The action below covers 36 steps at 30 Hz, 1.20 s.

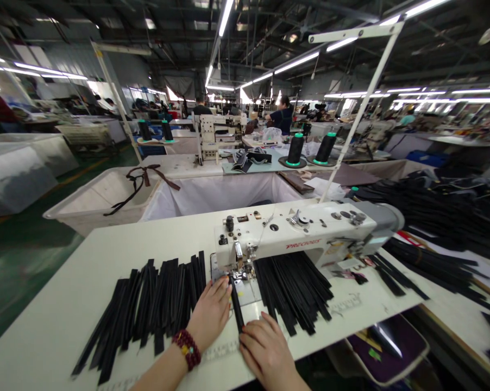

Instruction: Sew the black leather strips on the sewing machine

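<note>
A narrow black fabric strip (236, 304) runs from under the presser foot of the white sewing machine (286, 236) toward me. My left hand (211, 310), with a dark red beaded bracelet at the wrist, lies flat on the strip's left side, fingertips close to the foot. The near end of the strip is pinched by my right hand (265, 345), its fingers bent; the thumb is mostly hidden. Left of the machine lies a spread of black strips (155, 304). Another bunch of black strips (294, 290) lies under the machine's arm.
Behind the table (118, 244) stand a pale bin (94, 198) and a white-lined bin (212, 193). Dark thread cones (296, 149) and a second sewing machine (218, 133) stand beyond. Black pieces (436, 212) are heaped at right. An open drawer (391, 353) is below the tabletop.
</note>
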Tool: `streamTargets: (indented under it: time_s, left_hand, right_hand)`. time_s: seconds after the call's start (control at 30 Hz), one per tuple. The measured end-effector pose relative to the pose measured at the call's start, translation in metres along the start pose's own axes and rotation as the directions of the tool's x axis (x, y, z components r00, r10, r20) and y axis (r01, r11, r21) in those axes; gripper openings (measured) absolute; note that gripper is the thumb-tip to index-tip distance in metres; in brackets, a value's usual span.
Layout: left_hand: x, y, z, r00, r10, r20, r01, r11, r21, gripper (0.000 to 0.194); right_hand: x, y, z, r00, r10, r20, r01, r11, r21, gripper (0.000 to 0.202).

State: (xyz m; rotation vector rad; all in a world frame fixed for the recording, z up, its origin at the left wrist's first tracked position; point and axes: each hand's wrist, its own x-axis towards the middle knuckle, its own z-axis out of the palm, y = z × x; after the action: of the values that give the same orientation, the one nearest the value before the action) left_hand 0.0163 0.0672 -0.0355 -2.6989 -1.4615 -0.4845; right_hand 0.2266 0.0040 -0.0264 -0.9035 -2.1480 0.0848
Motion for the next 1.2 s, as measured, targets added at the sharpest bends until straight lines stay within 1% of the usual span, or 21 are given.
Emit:
streamTargets:
  time_s: [0.17, 0.37, 0.53, 0.93, 1.07, 1.2]
  left_hand:
    - [-0.0004, -0.0004, 0.0011, 1.000, 0.019, -0.014, -0.019, 1.000, 0.012, 0.041]
    - [-0.0005, -0.0006, 0.0018, 0.999, 0.010, -0.032, -0.010, 1.000, -0.007, 0.042]
    - [-0.0004, -0.0001, 0.0022, 1.000, 0.001, -0.018, -0.001, 1.000, 0.000, 0.042]
    - [0.0006, 0.0014, -0.0008, 1.000, 0.016, -0.003, -0.016, 0.999, 0.033, 0.040]
    - [0.0024, 0.0020, 0.0002, 1.000, 0.007, -0.001, -0.007, 1.000, 0.026, 0.039]
    - [0.0053, 0.0029, -0.0024, 1.000, -0.004, 0.021, 0.003, 0.999, 0.049, 0.040]
  right_hand:
    - [0.0013, -0.0011, 0.0002, 0.999, 0.012, -0.039, -0.011, 1.000, 0.015, 0.016]
    - [0.0032, -0.0019, -0.0036, 1.000, 0.002, -0.010, -0.002, 1.000, 0.016, 0.015]
    - [0.0015, -0.0012, 0.0000, 0.999, 0.009, -0.044, -0.008, 1.000, 0.026, 0.016]
    - [0.0006, 0.0030, -0.0005, 1.000, -0.023, -0.005, 0.023, 1.000, 0.008, 0.016]
    - [0.0005, 0.0021, -0.0012, 0.999, -0.010, 0.031, 0.010, 1.000, 0.001, 0.015]
    - [0.0008, 0.0011, -0.0029, 0.999, 0.009, 0.050, -0.009, 1.000, 0.001, 0.015]
